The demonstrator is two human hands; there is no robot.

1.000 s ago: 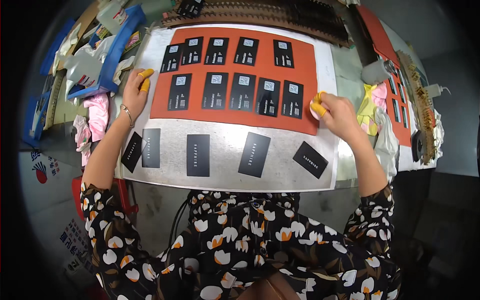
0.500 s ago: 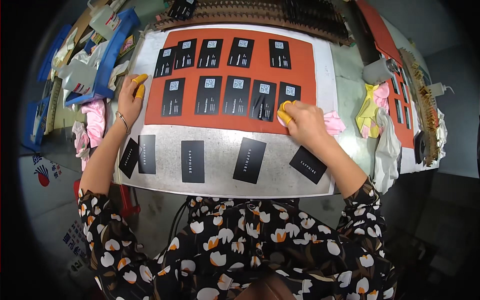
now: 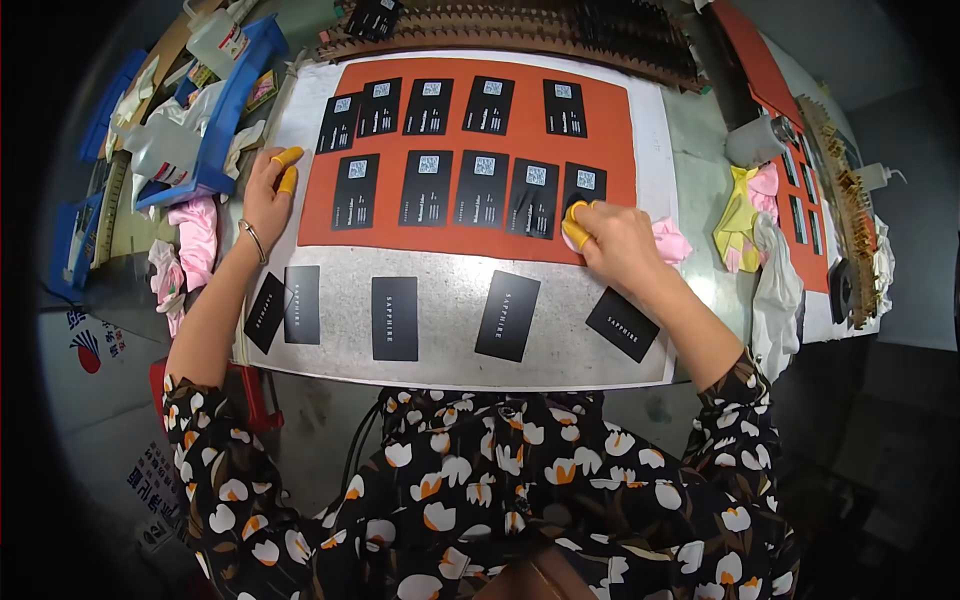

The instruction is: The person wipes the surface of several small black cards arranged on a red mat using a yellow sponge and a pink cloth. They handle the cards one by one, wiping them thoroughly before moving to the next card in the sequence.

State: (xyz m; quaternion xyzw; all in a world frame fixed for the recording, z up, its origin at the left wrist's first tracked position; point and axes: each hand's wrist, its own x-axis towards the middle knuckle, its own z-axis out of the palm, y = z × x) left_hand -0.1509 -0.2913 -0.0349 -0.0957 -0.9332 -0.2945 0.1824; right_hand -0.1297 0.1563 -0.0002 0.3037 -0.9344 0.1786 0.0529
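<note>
Black cards with square codes lie in two rows on a red-orange mat (image 3: 450, 240). Between the fingers of my right hand (image 3: 615, 242) is a small wadded pale cloth (image 3: 573, 236), partly hidden. It presses on the lower part of the rightmost near-row card (image 3: 586, 180). Yellow finger cots cover some fingertips of both hands. My left hand (image 3: 265, 198) rests beside the mat's left edge, thumb and finger apart, holding nothing. Closer to me, several black cards, such as the middle one (image 3: 395, 318), lie other side up on a grey metal surface (image 3: 450, 300).
Slotted brown racks (image 3: 520, 30) stand along the far edge. To the left are a blue bin (image 3: 225, 140) with plastic bottles and pink cloths (image 3: 192, 240). On the right lie a yellow cloth (image 3: 738, 225), a white cloth (image 3: 775, 300) and a metal canister (image 3: 755, 142).
The view has shifted slightly, so everything on the table appears a little further right. My right hand stays at the same card with the cloth; my left hand keeps its place.
</note>
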